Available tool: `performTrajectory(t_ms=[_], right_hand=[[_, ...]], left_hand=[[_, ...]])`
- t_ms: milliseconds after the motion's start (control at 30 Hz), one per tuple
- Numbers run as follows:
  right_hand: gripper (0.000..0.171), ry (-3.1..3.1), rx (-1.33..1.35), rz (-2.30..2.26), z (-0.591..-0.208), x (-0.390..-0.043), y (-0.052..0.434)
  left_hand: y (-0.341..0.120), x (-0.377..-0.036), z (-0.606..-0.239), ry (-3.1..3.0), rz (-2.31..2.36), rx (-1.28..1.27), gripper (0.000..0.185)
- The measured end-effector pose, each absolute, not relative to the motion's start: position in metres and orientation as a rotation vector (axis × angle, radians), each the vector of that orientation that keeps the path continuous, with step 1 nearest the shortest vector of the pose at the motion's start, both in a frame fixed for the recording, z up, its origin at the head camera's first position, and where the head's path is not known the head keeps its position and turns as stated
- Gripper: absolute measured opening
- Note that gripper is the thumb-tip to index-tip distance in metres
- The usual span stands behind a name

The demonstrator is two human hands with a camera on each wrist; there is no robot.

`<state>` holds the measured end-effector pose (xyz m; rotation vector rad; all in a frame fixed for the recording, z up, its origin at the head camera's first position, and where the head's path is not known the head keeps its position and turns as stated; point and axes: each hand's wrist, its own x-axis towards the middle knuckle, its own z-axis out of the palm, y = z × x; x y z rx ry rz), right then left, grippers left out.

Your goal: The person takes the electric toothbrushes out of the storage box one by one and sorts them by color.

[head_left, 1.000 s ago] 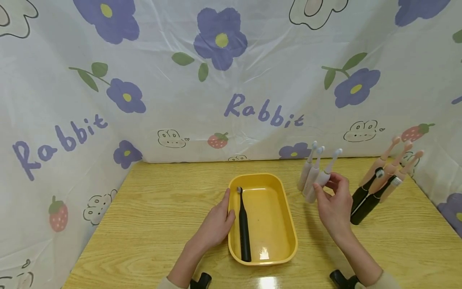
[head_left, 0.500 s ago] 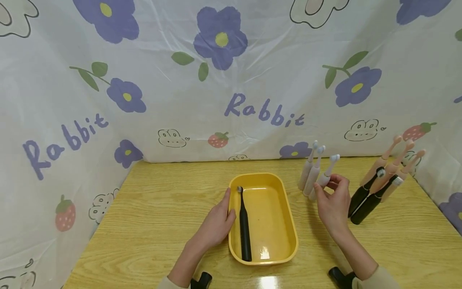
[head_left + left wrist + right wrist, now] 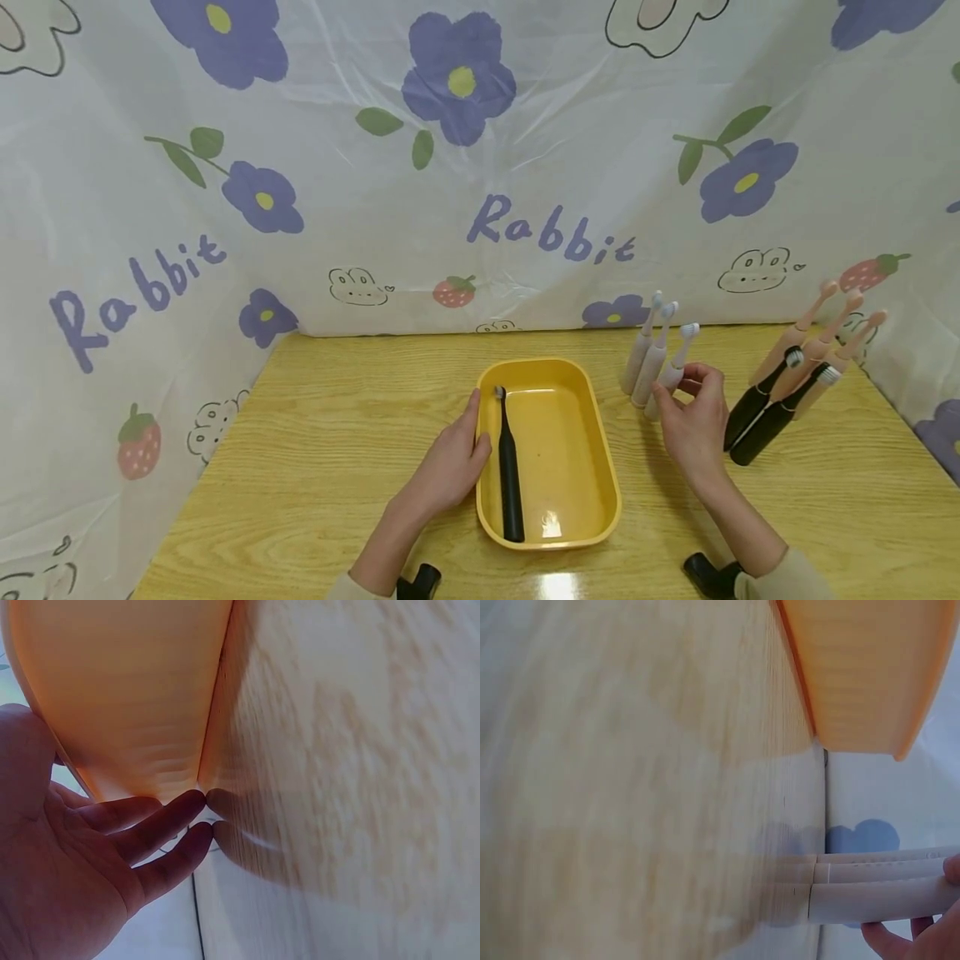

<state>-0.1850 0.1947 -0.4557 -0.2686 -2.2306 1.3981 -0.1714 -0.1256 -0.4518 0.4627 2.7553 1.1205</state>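
Here the right hand [image 3: 693, 421] pinches the white toothbrush [image 3: 672, 371] nearest it, thumb and fingertips curled round the lower handle. That brush stands on the worktop [image 3: 315, 433] with its long axis close to upright, head tipped slightly up and away from the palm. Just beyond it, on the side away from the hand, stand two more white toothbrushes [image 3: 645, 354], close enough that the three handles nearly touch; the right wrist view shows them as three parallel pale shafts [image 3: 885, 881], with fingertips at the outermost one.

Across from the right hand, toward the person's middle, sits the yellow tray [image 3: 592, 467], its long side running away from the body. A black toothbrush [image 3: 508, 471] lies flat in it along the edge farthest from the right hand, head pointing away from the person. The left hand [image 3: 450, 462] rests open against that same outer wall, fingers straight along the rim; the left wrist view shows the fingertips [image 3: 180, 817] meeting the tray's side where it reaches the wood.

On the right hand's outer side stand two black toothbrushes [image 3: 765, 408] and, behind them, three pink toothbrushes [image 3: 813, 342], all apart from the fingers.

The worktop is pale wood grain with a glossy sheen near the person. A printed sheet [image 3: 480, 167] with purple flowers closes it in at the back and both sides.
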Motion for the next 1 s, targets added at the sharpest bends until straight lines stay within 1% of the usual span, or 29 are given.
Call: performTrajectory(t_ms=[400,600,833,933,1000], right_hand=[[0.043,-2.272,-0.268,1.391,-0.454,-0.187,0.194],[0.046,-2.313,-0.241,1.388,-0.455,-0.187,0.195],[0.053,-2.323,-0.269,1.428,-0.454,-0.183,0.193],[0.05,-2.22,-0.263,1.388,-0.454,-0.179,0.19],[0.043,-2.122,-0.224,1.328,-0.454,-0.176,0.188]], left_hand=[[-0.126,-0.173,-0.453,2.763,1.11,0.453,0.066],[-0.126,-0.173,-0.454,2.773,1.109,0.448,0.066],[-0.127,-0.172,-0.455,2.77,1.115,0.451,0.066],[-0.127,-0.171,-0.456,2.777,1.112,0.453,0.066],[-0.127,-0.171,-0.456,2.778,1.115,0.456,0.066]])
